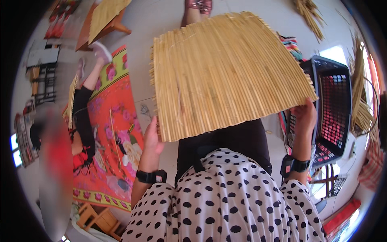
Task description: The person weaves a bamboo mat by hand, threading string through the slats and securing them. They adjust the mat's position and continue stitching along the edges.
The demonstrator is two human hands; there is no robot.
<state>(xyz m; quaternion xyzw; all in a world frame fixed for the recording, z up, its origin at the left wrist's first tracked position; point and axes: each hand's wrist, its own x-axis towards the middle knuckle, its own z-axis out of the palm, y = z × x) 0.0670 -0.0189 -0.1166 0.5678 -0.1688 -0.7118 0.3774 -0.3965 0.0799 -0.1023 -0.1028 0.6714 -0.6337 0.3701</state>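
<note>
1. Two hands carry one flat, pale yellow mat of reed stalks bound side by side (225, 72), raised in front of the person's body above the black-trousered lap, so its whole woven face is open to view.
2. At the near left corner, the left hand (152, 141) closes its grip on the mat's edge; thumb and fingers seem to pinch it, though the fingers lie behind the stalks.
3. At the near right corner, the right hand (305, 117) does the same, fingers curled tight on the edge. A hold at two corners likely keeps the stiff sheet level and stops it sagging.
4. Just beside the right hand stands a black plastic crate with a latticed wall (334, 105), probably within reach.
5. Below lies a pale tiled floor (161, 20). A red floral floor mat (113, 133) is spread at the left, where another person in black sleeves sits with a similar panel.
6. Loose bundles of dry reed stalks (360, 101) lie at the right, and a low wooden bench (100, 20) holds another reed panel farther off.
</note>
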